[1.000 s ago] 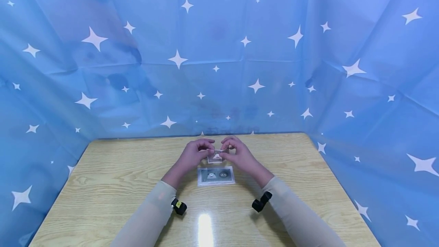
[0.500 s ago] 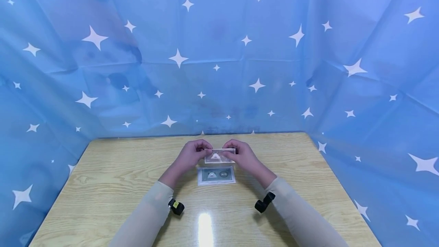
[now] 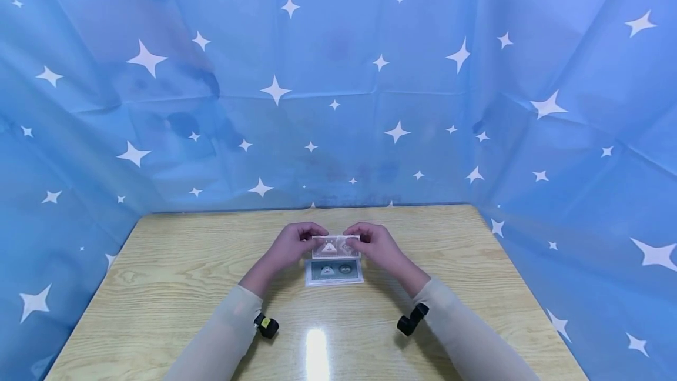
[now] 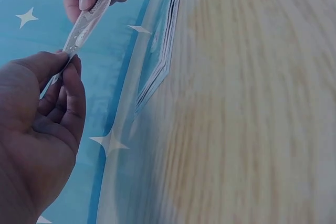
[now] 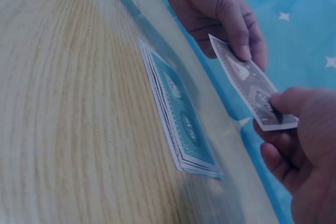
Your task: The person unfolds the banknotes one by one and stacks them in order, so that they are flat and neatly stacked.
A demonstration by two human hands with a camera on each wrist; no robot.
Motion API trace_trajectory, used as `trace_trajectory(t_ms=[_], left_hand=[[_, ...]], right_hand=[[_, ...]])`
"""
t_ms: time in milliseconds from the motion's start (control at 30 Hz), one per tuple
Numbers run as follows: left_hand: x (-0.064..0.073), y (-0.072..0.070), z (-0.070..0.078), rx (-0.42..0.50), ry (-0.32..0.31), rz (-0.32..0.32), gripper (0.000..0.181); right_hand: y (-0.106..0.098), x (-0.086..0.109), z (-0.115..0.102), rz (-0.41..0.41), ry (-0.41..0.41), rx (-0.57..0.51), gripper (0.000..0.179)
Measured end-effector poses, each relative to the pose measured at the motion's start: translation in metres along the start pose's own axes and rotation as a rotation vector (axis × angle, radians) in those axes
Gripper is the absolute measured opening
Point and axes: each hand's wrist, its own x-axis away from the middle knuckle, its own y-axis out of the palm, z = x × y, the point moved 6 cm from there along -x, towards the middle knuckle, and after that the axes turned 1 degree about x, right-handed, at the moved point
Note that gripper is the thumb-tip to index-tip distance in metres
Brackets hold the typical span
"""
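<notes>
Between both hands stretches a brownish-pink paper note point(image 3: 329, 247) like play money, with a pale triangular figure and white border. My left hand point(image 3: 291, 243) pinches its left end between thumb and fingers. The right hand point(image 3: 379, 244) pinches the opposite end, its thumb lying on the printed face in the right wrist view. Just nearer to me, on the table, lies a stack of green notes point(image 5: 181, 111), its layered edges visible. In the left wrist view the held note point(image 4: 86, 27) is raised above the tabletop, apart from the stack.
The wood-grain table point(image 3: 185, 287) reaches back to a blue curtain point(image 3: 338, 116) printed with white stars. A small black camera point(image 3: 266, 326) sits on the left wrist, another black camera point(image 3: 412, 318) on the right. A bright light reflection shows on the near tabletop.
The pink note, partly covered by the hands at first, now shows at full width as the hands spread apart. Both hands have brought it slightly nearer to me, toward the green stack.
</notes>
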Motion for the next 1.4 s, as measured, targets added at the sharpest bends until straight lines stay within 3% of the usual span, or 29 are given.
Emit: trace_trajectory(t_ms=[900, 1400], left_hand=[[0.02, 0.009, -0.009, -0.118, 0.03, -0.12, 0.017], [0.024, 0.014, -0.005, -0.257, 0.048, -0.154, 0.017]], right_hand=[[0.015, 0.017, 0.01, -0.09, 0.038, 0.065, 0.013], [0.022, 0.022, 0.01, -0.121, -0.016, 0.172, 0.014]])
